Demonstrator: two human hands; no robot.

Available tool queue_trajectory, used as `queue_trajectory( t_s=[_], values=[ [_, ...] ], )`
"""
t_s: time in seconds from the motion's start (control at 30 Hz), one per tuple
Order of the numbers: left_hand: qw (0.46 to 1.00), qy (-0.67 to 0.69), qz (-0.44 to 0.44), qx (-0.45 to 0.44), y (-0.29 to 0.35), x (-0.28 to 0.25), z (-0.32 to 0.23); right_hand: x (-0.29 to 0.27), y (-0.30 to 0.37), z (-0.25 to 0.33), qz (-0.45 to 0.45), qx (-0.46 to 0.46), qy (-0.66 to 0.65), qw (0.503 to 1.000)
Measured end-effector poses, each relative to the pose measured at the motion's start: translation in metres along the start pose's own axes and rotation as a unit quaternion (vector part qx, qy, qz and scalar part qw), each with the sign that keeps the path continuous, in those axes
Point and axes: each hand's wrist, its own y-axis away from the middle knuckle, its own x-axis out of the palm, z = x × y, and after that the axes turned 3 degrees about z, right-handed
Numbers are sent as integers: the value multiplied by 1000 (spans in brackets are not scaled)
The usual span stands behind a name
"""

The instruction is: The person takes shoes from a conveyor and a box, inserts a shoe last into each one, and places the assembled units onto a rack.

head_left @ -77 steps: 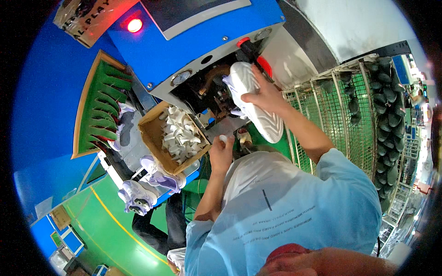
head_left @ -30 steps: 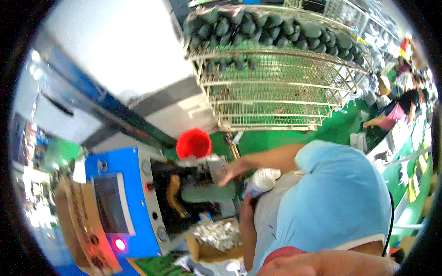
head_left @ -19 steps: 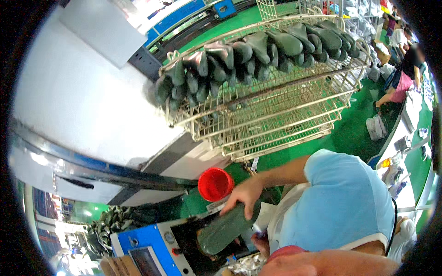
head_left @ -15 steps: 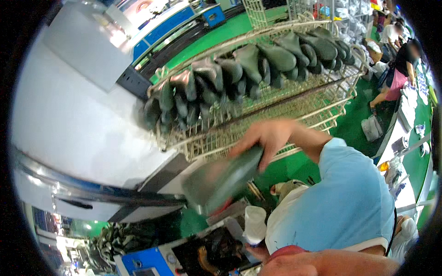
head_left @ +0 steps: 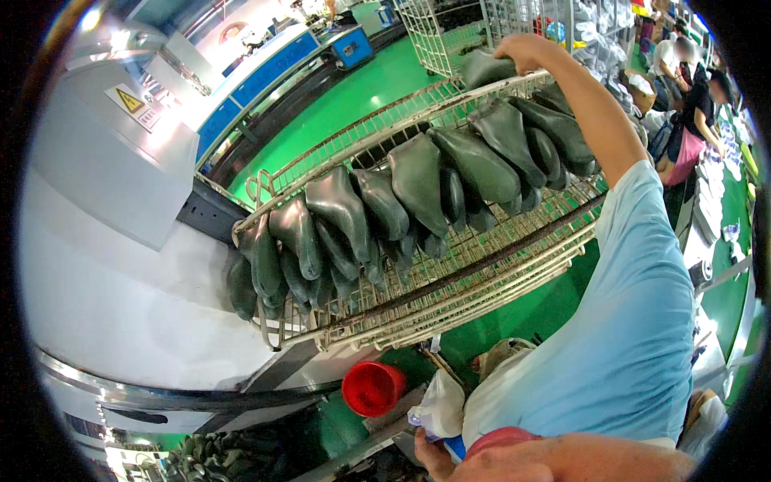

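My right hand [head_left: 520, 53] reaches out at the end of a bare forearm and closes on a dark green shoe last [head_left: 484, 70], over the far edge of the wire rack [head_left: 458, 269]. Along that rack stands a dense row of similar dark green lasts [head_left: 418, 173], leaning over one another with rounded ends downward. At the lower edge, partly cut off by my body, my left hand [head_left: 434, 459] has its fingers against a white crumpled bag-like thing [head_left: 442, 404] and appears closed on its lower end.
A red bucket [head_left: 373, 389] stands below the rack, and a heap of dark lasts [head_left: 221, 462] lies at lower left. Grey-white machine casing [head_left: 120, 265] borders the rack's left end. Blue-sided equipment [head_left: 261, 68] stands beyond it. Several people [head_left: 697, 120] are by a bench at right.
My right hand has carried the shoe last from in front of me up to the rack's far edge, straightening the arm. The view has shifted, and the red bucket shows fully.
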Motion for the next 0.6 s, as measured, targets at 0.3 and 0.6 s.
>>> queue_trajectory(
  t_s=[0.3,0.6],
  values=[
    [987,-4,-105,121,28,2,11,-39,124,64,-214,-68,-384,895],
    [964,-7,-256,65,85,-89,60,56,301,397,612,-462,-373,523]
  ],
)
